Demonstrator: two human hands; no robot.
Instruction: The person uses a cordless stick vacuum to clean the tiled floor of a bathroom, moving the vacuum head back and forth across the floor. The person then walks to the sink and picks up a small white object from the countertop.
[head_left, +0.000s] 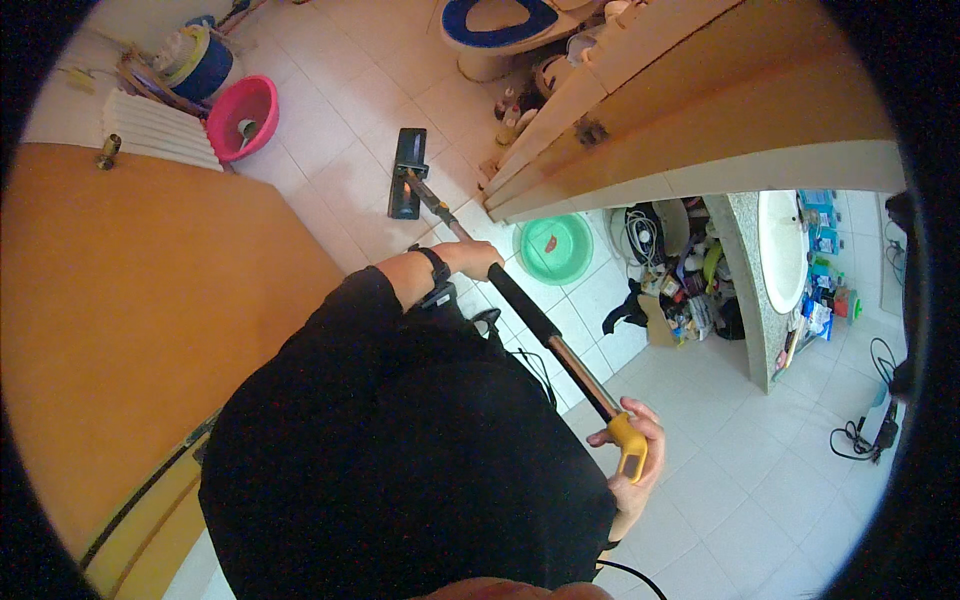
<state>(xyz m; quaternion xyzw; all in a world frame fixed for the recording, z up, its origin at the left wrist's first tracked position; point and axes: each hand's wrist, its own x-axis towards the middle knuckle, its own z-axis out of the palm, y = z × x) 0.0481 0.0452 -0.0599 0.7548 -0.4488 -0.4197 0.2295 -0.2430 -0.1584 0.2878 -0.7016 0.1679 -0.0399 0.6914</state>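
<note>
A flat mop (409, 174) with a metal pole, a black foam sleeve and a yellow end handle runs diagonally across the view. My left hand (476, 260) wraps around the pole just beyond the sleeve, with a dark watch on that wrist. At the pole's near end, my right hand (637, 442) holds the yellow handle (630, 448), its fingers partly hidden behind it. The dark rectangular mop head lies on the tiled floor (367, 97). A green plastic basin (556, 250) with a small reddish thing in it is on the white tiles beside the pole.
An orange-brown door (165, 300) stands at the left, near a pink basin (262, 112). A toilet with a blue seat (499, 22) is at the top. On the right are a door frame (637, 184), a washbasin (782, 251), clutter beneath the counter, and black cables (855, 442).
</note>
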